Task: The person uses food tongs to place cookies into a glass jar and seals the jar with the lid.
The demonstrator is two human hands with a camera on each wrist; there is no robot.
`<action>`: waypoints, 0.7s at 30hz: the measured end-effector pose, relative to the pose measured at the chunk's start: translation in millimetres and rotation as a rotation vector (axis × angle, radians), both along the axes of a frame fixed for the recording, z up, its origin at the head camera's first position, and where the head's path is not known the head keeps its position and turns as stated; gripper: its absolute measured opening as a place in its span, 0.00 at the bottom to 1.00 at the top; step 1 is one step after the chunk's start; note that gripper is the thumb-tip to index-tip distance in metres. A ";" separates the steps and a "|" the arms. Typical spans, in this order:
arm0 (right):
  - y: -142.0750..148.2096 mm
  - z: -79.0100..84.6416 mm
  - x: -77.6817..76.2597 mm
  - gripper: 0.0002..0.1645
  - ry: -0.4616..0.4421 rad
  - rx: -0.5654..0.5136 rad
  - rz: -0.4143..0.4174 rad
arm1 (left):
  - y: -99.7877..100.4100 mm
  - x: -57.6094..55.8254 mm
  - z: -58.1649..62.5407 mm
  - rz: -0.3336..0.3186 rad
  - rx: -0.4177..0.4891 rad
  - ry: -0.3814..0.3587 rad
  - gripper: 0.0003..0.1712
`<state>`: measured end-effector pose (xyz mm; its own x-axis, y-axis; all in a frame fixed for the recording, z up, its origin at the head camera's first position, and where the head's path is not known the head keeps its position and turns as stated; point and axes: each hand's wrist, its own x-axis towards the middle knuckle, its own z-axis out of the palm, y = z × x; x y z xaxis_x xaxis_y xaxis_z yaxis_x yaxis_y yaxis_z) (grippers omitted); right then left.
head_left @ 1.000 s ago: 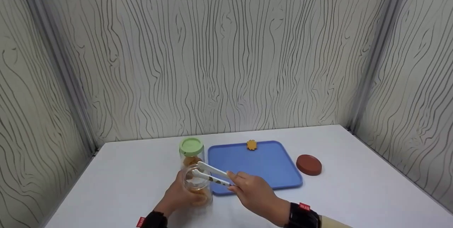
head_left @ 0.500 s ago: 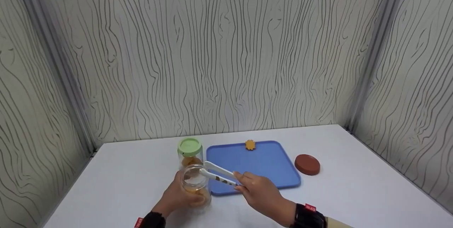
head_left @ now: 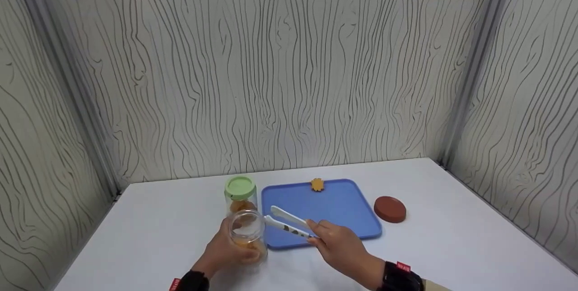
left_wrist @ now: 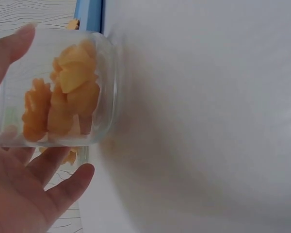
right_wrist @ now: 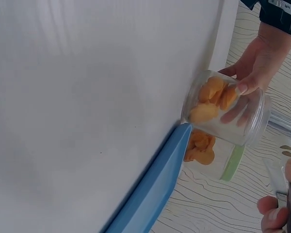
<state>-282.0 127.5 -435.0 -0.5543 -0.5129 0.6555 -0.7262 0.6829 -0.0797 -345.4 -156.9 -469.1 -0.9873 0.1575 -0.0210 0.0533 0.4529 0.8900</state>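
My left hand (head_left: 226,246) grips an uncovered clear jar (left_wrist: 108,87) from the side. Inside the jar lie several orange pieces (left_wrist: 70,92), some with scalloped edges. White tongs (head_left: 289,228) with brown spots are held by my right hand (head_left: 341,246). Their tips stand apart just right of the jar's mouth, with nothing seen between them. In the right wrist view, only part of the tongs and some of the right hand's fingers (right_wrist: 274,218) show at the edge.
Behind the held jar stands a second jar with a green lid (head_left: 240,187). A blue tray (head_left: 329,209) lies to the right, with a flower-shaped orange piece (head_left: 317,185) at its back edge. A brown-red lid (head_left: 390,209) rests on the table right of the tray.
My right hand has moved right with the tongs; their tips have gone from over the jar's mouth to beside it. The left hand keeps its hold on the jar.
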 end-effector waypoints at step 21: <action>18.1 -1.6 0.3 0.22 -0.164 -0.029 -0.089 | -1.4 0.0 0.5 -0.010 0.000 0.019 0.67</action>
<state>-281.6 145.6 -436.6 -0.6973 -0.4391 0.5665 -0.6385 0.7396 -0.2127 -345.4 -158.3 -468.6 -0.9858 0.1677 -0.0023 0.0749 0.4525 0.8886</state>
